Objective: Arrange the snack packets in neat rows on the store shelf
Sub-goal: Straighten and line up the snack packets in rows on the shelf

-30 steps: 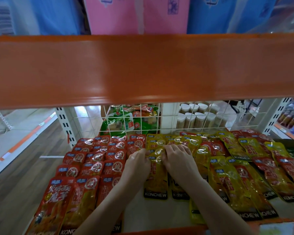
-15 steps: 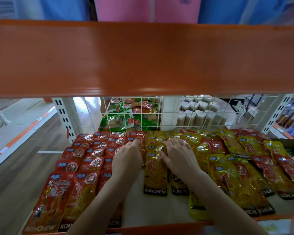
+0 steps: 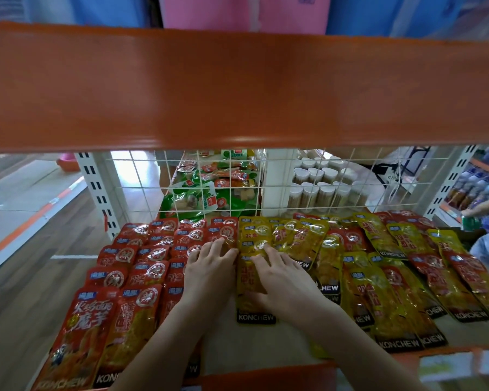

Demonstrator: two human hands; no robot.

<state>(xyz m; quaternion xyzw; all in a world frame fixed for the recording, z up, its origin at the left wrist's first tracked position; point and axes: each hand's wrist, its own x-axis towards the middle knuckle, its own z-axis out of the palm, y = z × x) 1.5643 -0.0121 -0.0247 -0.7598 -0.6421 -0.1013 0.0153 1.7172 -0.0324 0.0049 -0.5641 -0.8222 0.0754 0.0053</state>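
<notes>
Both hands slid forward up the stack since a second ago. Left hand [image 3: 209,266] now lies flat on the red packets [image 3: 153,255], fingers straight, gripping nothing. Right hand [image 3: 280,280] lies spread on the yellow packet column [image 3: 254,244], fingers extended, pressing, not pinching. Column sits directly under and ahead of right hand, long axis running away from the person; right hand nearer. Looser yellow-red packets [image 3: 407,277] lie skewed to its right. Likely next: squaring that column.

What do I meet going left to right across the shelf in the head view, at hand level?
Red packet rows → left hand → yellow packet row → right hand → mixed yellow and red packets, lying askew.
</notes>
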